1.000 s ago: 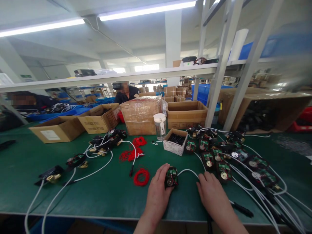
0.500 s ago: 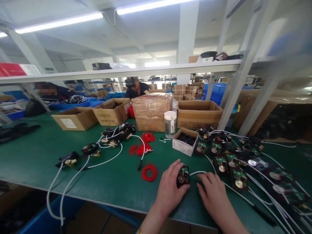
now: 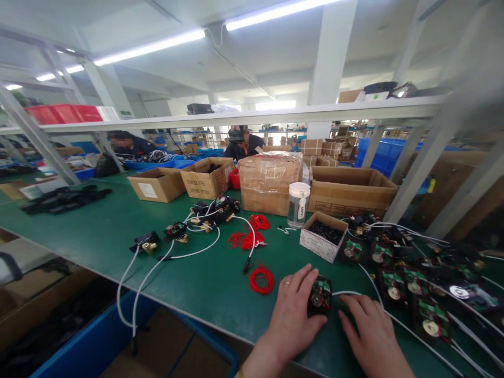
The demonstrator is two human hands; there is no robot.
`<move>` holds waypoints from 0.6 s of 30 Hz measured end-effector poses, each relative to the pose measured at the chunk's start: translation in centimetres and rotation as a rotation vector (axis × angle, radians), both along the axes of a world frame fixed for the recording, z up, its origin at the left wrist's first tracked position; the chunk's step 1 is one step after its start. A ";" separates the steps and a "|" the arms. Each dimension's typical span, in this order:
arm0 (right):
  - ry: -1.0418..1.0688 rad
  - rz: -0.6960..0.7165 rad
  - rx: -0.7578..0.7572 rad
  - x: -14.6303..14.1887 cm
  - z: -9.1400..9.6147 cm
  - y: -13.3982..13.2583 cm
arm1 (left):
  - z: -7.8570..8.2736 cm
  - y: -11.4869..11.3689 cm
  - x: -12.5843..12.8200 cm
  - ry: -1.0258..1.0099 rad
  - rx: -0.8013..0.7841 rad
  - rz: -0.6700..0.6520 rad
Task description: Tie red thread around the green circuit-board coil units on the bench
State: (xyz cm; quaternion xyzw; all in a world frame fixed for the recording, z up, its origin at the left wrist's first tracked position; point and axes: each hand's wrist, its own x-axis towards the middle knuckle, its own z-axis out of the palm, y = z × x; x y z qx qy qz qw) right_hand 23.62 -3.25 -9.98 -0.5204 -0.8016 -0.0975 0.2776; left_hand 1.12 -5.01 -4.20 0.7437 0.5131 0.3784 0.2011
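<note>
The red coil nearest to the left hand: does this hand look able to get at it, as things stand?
Probably yes: the red coil lies close to the left hand, with only bare green table between. But this hand grips the circuit-board unit, so it likely must let go first.

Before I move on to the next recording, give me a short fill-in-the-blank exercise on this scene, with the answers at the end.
1. The left hand holds a unit whose circuit board is coloured ____.
2. The cable at the right hand is ____.
3. The wire coils are ____.
4. In the picture, those coils lie to the ____ of the left hand.
Missing words: green; white; red; left.
</note>
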 end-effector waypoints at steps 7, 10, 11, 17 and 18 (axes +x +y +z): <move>0.099 -0.053 -0.036 0.7 0.0 -0.8 | 1.1 1.0 -9.4 0.246 -0.040 0.597; 0.131 -0.043 -0.048 0.4 -0.1 -0.8 | 1.2 1.9 -12.3 0.311 -0.127 0.707; 0.139 -0.037 -0.053 0.3 -0.2 -0.8 | 1.2 2.1 -12.8 0.318 -0.141 0.707; 0.158 -0.019 -0.084 -0.2 -0.3 -1.0 | 0.8 2.6 -12.2 0.374 -0.176 0.694; 0.158 -0.016 -0.087 -0.2 -0.3 -1.1 | 0.8 2.6 -12.0 0.381 -0.178 0.697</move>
